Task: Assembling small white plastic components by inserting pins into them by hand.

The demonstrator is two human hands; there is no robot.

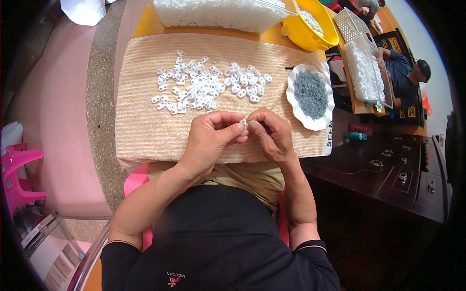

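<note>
Small white plastic piece (245, 123) sits pinched between left hand (209, 138) and right hand (273, 133), both grips narrow, over the striped cloth (145, 121). Beyond, loose white pieces (206, 87); a scalloped white dish (323, 123) holds grey bits (309, 94); a clear tub (218, 22) holds more white pieces.

Bright, even light with soft shadows, perhaps daylight; fisheye bends the edges, and the corners go black.

A yellow basin (310, 34) stands beside a pink stool (19, 174).
</note>
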